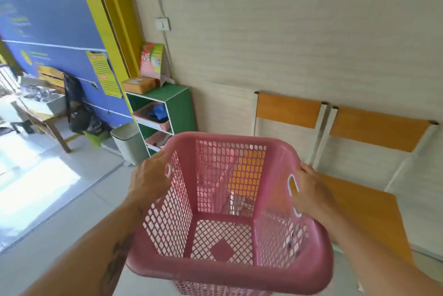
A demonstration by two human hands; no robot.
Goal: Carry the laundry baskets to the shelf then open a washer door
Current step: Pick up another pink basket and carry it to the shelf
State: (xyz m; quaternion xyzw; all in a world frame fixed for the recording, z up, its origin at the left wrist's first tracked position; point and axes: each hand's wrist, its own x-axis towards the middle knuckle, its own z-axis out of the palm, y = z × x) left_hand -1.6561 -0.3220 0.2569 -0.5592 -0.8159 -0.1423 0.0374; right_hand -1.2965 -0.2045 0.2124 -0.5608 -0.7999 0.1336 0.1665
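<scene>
Beige wall panels (275, 39) run behind everything, and a green shelf unit (178, 106) stands against them where they meet a yellow door frame (112, 20). Held in the air on the near side of that shelf is an empty pink laundry basket (227, 214), tilted so its mesh floor shows. Both hands are clamped on it — the left hand (149, 180) wrapped over the left rim by the handle slot, the right hand (311, 192) gripping the right rim at the other slot. Inside the shelf sit two more pink baskets (153, 116), the upper one holding something blue — cloth, perhaps, though it is too blurred to say. On top of the shelf lies a cardboard box (139, 85) with a red and green carton (151, 59) upright behind it. Just left of the shelf a white pedal bin (129, 143) stands on the tiled floor (72, 212). Right of the shelf, two orange-backed chairs (335, 123) stand side by side along the wall.
</scene>
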